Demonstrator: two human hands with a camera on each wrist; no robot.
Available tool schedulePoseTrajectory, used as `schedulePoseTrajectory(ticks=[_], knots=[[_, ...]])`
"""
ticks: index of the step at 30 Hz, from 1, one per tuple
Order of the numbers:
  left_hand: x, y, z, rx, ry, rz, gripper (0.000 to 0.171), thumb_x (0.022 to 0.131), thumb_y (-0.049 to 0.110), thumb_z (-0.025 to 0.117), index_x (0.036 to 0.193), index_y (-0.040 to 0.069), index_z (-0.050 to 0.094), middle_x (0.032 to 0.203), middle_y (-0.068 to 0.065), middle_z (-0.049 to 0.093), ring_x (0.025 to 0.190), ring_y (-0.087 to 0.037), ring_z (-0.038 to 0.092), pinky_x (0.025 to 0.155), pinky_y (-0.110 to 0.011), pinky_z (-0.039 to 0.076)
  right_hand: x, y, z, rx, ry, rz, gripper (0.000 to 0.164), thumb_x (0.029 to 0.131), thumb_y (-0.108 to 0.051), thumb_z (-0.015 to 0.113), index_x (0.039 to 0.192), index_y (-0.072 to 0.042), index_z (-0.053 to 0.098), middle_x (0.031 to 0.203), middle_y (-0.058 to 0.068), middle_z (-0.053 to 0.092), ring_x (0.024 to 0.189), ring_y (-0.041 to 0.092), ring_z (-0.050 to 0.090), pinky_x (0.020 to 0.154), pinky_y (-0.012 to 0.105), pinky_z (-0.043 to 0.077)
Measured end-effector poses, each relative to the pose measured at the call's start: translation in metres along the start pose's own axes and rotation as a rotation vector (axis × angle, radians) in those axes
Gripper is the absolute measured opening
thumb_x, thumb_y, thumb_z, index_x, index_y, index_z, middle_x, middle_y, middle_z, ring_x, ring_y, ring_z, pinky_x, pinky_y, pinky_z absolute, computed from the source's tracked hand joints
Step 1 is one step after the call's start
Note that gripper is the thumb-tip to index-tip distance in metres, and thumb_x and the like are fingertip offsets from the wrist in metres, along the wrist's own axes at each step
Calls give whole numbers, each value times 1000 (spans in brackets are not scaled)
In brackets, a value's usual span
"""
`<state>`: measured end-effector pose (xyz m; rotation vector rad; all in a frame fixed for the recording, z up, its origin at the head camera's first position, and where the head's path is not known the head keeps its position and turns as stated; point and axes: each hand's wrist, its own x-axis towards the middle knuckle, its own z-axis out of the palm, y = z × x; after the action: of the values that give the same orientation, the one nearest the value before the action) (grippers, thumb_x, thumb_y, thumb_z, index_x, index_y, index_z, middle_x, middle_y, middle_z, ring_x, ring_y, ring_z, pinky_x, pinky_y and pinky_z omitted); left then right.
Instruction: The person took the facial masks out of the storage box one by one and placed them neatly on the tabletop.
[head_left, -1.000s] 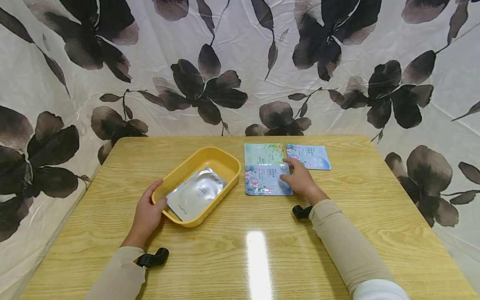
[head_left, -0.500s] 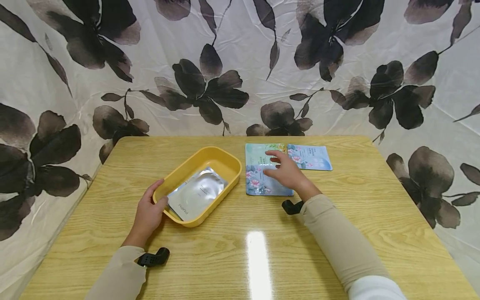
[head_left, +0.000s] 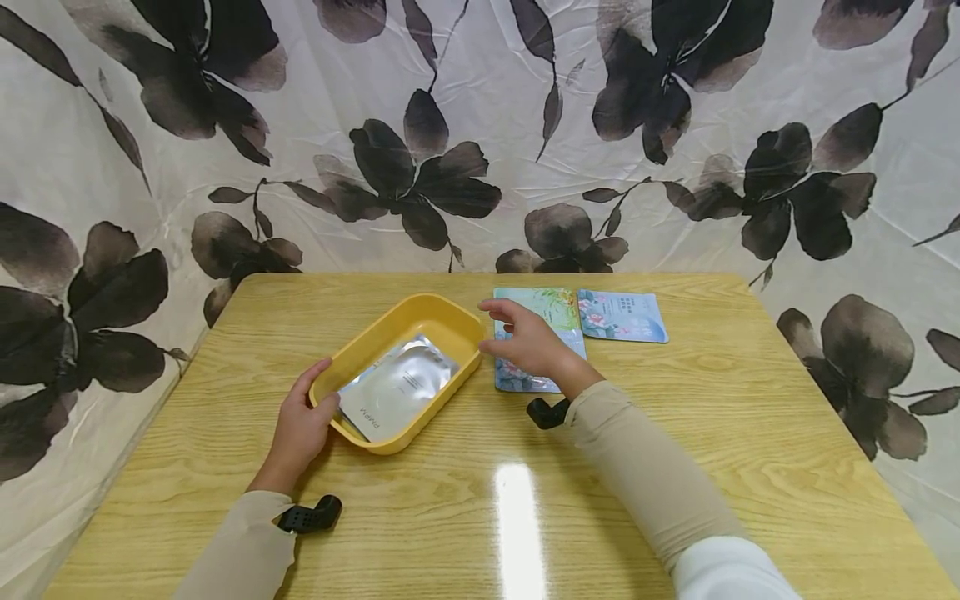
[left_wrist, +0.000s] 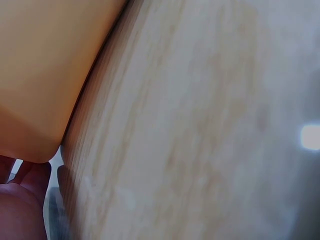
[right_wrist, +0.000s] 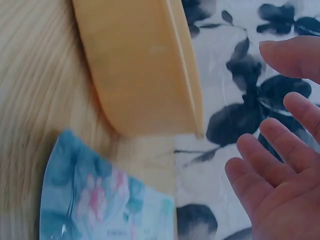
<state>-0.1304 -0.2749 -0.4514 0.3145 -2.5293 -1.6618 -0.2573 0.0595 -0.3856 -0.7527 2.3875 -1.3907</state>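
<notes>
Yellow tub [head_left: 431, 315] lies gripped at one end by the left hand [head_left: 298, 425]. Fingers [right_wrist: 247, 181] wide near the other end, the right hand [head_left: 534, 340] hovers over a blue packet [head_left: 517, 381].

Floral cloth [head_left: 480, 50] hanging behind yellowish table [head_left: 420, 517]: off-white ground, wrinkled, big blossoms [head_left: 382, 158] in black and brownish grey, thin stems, dark leaves. Cloth also along left and right sides. Tabletop wood-grained, far corners rounded. White streak of reflected light [head_left: 516, 533] on near half.
</notes>
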Motion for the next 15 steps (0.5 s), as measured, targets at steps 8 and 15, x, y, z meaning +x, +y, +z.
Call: schedulePoseTrajectory(ticks=[8, 15], knots=[[0, 4, 1, 20, 16, 15, 60, 100, 9, 48, 157, 9, 31, 160, -17, 27, 140, -31, 34, 86, -4, 33, 17, -16, 19, -10, -79, -32, 59, 93, -13, 70, 148, -8, 47, 152, 8, 44, 139, 26, 41, 112, 39, 34], [0, 3, 1, 3, 12, 21, 60, 99, 7, 47, 157, 8, 32, 160, -19, 27, 138, -32, 36, 84, -4, 35, 37, -26, 37, -151, -174, -32, 62, 92, -18, 72, 148, -11, 46, 153, 6, 43, 139, 24, 41, 108, 38, 38]])
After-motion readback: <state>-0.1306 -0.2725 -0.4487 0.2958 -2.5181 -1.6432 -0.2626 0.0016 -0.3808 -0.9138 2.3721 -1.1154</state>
